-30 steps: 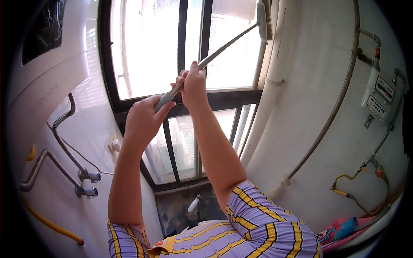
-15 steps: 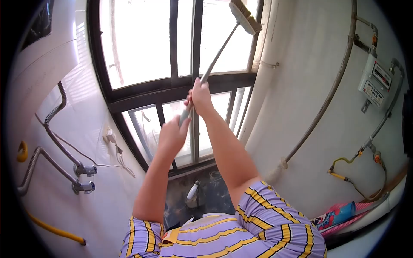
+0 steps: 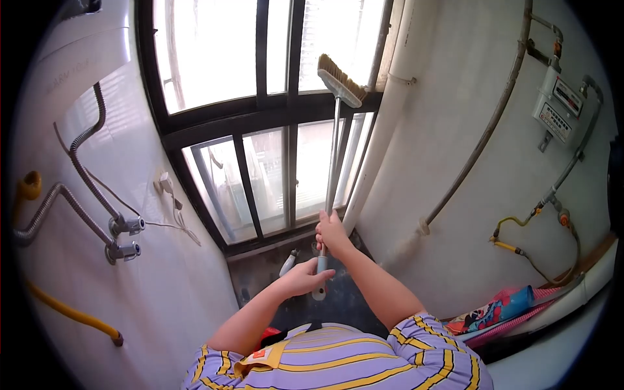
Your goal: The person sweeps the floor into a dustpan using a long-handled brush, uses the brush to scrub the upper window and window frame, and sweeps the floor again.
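A broom (image 3: pixel 335 143) stands nearly upright in front of me, its bristled head at the top, near the dark window frame (image 3: pixel 227 121). My right hand (image 3: pixel 333 234) is wrapped round the metal pole just above the grip. Lower down, my left hand (image 3: pixel 303 278) holds the pale grip, whose end with a hanging hole shows below the fingers. The brush head is tilted, with bristles facing up and to the right.
Metal hoses and two valves (image 3: pixel 123 237) are on the left wall, near a plug (image 3: pixel 165 183). A gas meter (image 3: pixel 558 107) and pipes are on the right wall. A white-handled object (image 3: pixel 288 262) is beyond my left hand. Colourful packaging (image 3: pixel 504 309) lies at lower right.
Both hands have come down and nearer my body with the broom. Its head has dropped from the top of the window to about the middle bar, and the pole is now more upright.
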{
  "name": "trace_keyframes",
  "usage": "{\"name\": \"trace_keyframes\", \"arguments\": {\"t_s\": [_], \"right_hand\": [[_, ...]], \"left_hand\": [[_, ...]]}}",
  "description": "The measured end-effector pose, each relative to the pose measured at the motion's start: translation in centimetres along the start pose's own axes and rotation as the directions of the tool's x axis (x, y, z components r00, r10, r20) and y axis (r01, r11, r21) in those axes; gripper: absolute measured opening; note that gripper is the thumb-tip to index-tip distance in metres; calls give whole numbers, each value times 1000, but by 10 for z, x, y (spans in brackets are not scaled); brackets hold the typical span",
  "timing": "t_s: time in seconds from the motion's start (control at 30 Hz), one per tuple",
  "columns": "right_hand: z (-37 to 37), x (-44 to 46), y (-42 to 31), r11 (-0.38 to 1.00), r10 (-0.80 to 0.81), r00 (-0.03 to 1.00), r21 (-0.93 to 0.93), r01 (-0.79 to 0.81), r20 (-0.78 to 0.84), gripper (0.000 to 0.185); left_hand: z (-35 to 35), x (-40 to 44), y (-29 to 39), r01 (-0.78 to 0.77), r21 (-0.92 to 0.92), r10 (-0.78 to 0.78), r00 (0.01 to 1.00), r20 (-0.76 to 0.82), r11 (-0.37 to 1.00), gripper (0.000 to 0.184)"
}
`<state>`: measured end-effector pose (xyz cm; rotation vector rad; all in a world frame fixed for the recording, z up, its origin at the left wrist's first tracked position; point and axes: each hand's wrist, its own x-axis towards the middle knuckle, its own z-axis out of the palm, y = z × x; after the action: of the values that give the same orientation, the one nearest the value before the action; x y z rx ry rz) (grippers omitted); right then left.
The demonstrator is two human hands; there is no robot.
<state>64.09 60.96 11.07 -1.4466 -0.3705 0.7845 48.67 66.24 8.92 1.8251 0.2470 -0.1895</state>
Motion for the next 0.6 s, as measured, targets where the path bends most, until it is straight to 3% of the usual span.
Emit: {"name": "trace_keyframes", "arguments": {"t_s": [0.07, 0.13, 0.17, 0.2, 0.27, 0.33, 0.37, 0.4, 0.47, 0.57, 0.6], "right_hand": [[-25, -17, 6, 997, -52, 997, -60, 49, -57, 27], [-51, -33, 12, 979, -121, 985, -178, 98, -124, 24], [-65, -40, 15, 978, -171, 975, -148, 150, -145, 24], [-75, -53, 10, 967, -194, 970, -194, 163, -149, 24], [-100, -69, 10, 939, -197, 963, -319, 131, -182, 25], [-122, -89, 17, 806, -406, 894, -536, 253, -189, 28], [-132, -99, 21, 716, -507, 844, -632, 297, -178, 30], [-140, -110, 22, 698, -499, 844, -668, 258, -196, 32], [-157, -137, 18, 651, -490, 840, -738, 175, -233, 35], [-178, -172, 1, 689, -418, 869, -716, 115, -264, 44], [-184, -182, -4, 702, -398, 879, -704, 106, -264, 45]], "left_hand": [[-4, 5, 17, 94, -84, -86, 992, 94, 992, 51], [-15, 44, -3, 111, -52, -114, 992, -57, 992, 59], [-19, 56, 12, 109, -187, -131, 985, -111, 976, 68], [-16, 69, 20, 48, -173, -83, 975, -204, 984, 77], [2, 95, 56, -12, -284, -54, 973, -223, 959, 79], [33, 131, 79, -71, -445, 1, 988, -157, 893, 83], [59, 142, 100, -206, -461, 124, 971, -203, 863, 83], [79, 146, 119, -243, -447, 143, 959, -247, 861, 77], [112, 167, 138, -265, -588, 95, 948, -304, 764, 70], [147, 172, 160, -261, -743, -31, 935, -354, 616, 43], [150, 174, 164, -277, -776, -5, 941, -340, 566, 41]]}}
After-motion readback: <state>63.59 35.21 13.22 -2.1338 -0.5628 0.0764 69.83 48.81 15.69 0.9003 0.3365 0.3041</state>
